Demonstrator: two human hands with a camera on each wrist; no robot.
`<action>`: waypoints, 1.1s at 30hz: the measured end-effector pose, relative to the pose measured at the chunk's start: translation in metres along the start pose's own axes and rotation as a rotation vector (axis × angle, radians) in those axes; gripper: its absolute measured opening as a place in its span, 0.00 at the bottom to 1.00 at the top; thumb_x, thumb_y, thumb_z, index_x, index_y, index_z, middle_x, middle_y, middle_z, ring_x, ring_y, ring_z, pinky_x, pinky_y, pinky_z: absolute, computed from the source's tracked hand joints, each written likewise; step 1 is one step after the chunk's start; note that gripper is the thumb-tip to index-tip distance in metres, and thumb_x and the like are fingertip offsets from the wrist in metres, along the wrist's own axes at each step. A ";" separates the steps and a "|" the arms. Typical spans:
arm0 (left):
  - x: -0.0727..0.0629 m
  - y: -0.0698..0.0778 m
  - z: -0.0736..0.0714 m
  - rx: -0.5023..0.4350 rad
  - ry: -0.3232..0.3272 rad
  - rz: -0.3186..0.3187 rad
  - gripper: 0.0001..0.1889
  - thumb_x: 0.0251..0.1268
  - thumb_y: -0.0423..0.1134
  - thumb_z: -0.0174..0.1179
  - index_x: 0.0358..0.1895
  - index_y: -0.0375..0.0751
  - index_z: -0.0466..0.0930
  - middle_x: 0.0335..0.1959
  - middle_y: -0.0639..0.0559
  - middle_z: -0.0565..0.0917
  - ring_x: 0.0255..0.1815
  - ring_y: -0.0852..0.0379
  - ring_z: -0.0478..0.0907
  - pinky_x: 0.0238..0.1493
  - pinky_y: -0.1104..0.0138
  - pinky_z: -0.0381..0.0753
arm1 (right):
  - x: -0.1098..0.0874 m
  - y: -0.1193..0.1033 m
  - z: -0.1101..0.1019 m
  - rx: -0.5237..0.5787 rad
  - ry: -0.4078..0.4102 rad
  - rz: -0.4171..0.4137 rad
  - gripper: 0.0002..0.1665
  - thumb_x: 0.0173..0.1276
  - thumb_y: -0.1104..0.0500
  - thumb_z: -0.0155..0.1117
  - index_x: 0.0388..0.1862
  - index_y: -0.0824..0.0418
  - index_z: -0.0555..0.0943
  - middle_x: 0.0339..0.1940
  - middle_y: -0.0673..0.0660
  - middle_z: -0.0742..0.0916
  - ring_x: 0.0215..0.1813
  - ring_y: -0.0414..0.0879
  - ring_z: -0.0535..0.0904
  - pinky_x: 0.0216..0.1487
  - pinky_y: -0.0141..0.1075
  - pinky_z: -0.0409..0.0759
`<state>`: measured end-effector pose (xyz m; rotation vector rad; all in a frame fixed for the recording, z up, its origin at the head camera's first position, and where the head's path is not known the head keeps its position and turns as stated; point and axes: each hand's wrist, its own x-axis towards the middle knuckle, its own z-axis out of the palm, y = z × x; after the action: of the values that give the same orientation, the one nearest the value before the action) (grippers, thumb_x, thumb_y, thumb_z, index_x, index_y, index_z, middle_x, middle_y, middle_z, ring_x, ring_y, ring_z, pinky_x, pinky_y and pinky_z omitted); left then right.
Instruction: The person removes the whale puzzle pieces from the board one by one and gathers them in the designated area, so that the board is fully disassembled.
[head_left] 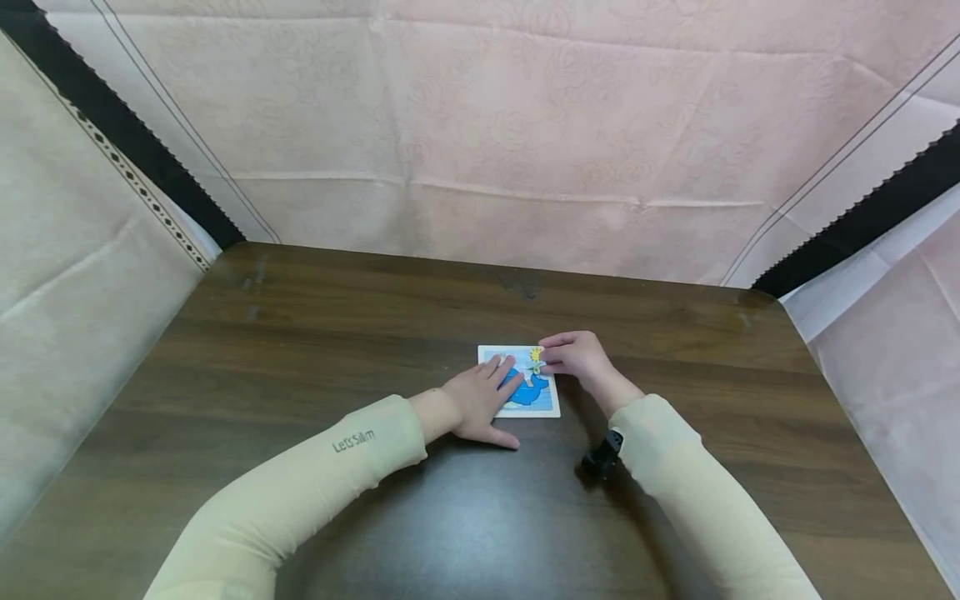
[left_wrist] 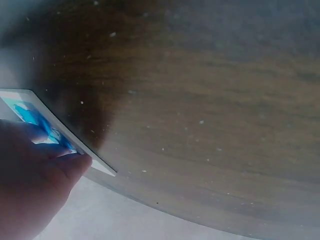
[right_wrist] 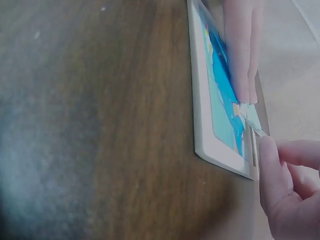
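A small square picture puzzle (head_left: 551, 407) with a white border and a blue whale lies flat on the table. My left hand (head_left: 478, 402) rests on its left part with straight, spread fingers, hiding some of the picture. At the upper right edge, my right hand (head_left: 581, 357) pinches a puzzle piece (head_left: 536, 355) with a yellow and green design between thumb and fingers. That piece looks tilted up from the board in the right wrist view, with a dark gap in the board (right_wrist: 199, 125) beside it. The left wrist view shows the left fingers (left_wrist: 75, 165) over the picture.
The brown wooden table (head_left: 360, 333) extends around the puzzle on all sides. Pale patterned cloth (head_left: 487, 125) hangs behind its far edge and at both sides. A black band (head_left: 600, 458) is on the right wrist.
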<state>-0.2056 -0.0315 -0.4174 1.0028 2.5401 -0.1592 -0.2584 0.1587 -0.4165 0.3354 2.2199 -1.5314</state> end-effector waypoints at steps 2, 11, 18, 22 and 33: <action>0.000 0.001 -0.001 -0.006 -0.006 -0.002 0.50 0.56 0.75 0.42 0.75 0.49 0.41 0.77 0.47 0.40 0.78 0.45 0.39 0.75 0.59 0.47 | -0.001 0.000 -0.001 0.000 0.000 0.006 0.19 0.66 0.63 0.60 0.55 0.68 0.77 0.55 0.68 0.79 0.28 0.38 0.82 0.41 0.31 0.83; -0.001 0.004 -0.006 -0.048 -0.019 -0.001 0.50 0.56 0.74 0.43 0.75 0.50 0.42 0.77 0.47 0.41 0.78 0.46 0.40 0.75 0.58 0.49 | -0.009 0.000 0.002 -0.107 0.055 -0.088 0.17 0.65 0.63 0.60 0.52 0.69 0.79 0.53 0.68 0.81 0.29 0.40 0.84 0.42 0.34 0.83; -0.003 0.003 -0.008 -0.053 -0.017 -0.003 0.50 0.55 0.75 0.44 0.75 0.50 0.43 0.77 0.47 0.41 0.78 0.46 0.40 0.75 0.58 0.49 | -0.016 0.002 0.014 -0.210 0.132 -0.221 0.13 0.64 0.64 0.61 0.47 0.69 0.81 0.44 0.67 0.84 0.32 0.46 0.85 0.40 0.36 0.83; -0.002 0.004 -0.007 -0.062 -0.018 -0.001 0.50 0.55 0.74 0.44 0.75 0.50 0.43 0.77 0.47 0.42 0.77 0.46 0.40 0.75 0.58 0.50 | -0.020 0.006 0.017 -0.279 0.177 -0.300 0.12 0.64 0.64 0.61 0.45 0.67 0.83 0.39 0.64 0.84 0.34 0.48 0.85 0.39 0.35 0.84; -0.002 0.001 -0.005 -0.070 -0.023 -0.010 0.50 0.55 0.75 0.44 0.75 0.50 0.42 0.77 0.47 0.41 0.78 0.46 0.40 0.75 0.58 0.48 | -0.022 0.004 -0.013 -0.046 0.112 -0.187 0.18 0.66 0.63 0.59 0.54 0.67 0.78 0.52 0.66 0.80 0.38 0.44 0.83 0.48 0.39 0.81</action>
<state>-0.2054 -0.0306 -0.4120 0.9562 2.5124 -0.0842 -0.2398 0.1733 -0.4059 0.2093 2.4291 -1.5882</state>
